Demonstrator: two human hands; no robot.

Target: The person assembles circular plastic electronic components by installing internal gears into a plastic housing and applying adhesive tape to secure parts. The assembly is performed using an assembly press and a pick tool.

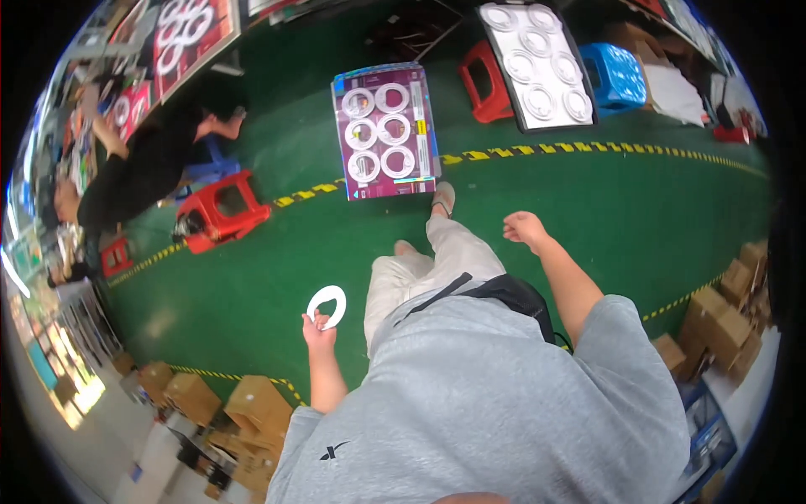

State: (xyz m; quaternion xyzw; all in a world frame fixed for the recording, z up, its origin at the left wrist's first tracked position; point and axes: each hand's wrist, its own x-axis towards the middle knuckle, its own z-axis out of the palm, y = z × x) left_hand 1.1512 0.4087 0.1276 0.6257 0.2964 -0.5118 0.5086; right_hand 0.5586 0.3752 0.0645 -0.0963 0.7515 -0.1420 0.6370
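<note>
A flat white ring point(338, 302) is in my left hand point(318, 331), held low at my left side with the fingers closed around its lower edge. Over on the right, my right hand point(524, 228) hangs in the air, its fingers loosely bent and nothing visible in them. Ahead of my feet is a purple printed board or stack of sheets point(378, 191), bearing several white rings point(391, 98) in two columns. Neither hand touches it.
A red stool point(227, 210) stands at the left, near a bending person in dark clothes point(138, 172). At the far right, a white-topped tray point(541, 74) of rings sits by red point(484, 84) and blue stools point(617, 77). Cardboard boxes point(262, 405) line both sides behind me.
</note>
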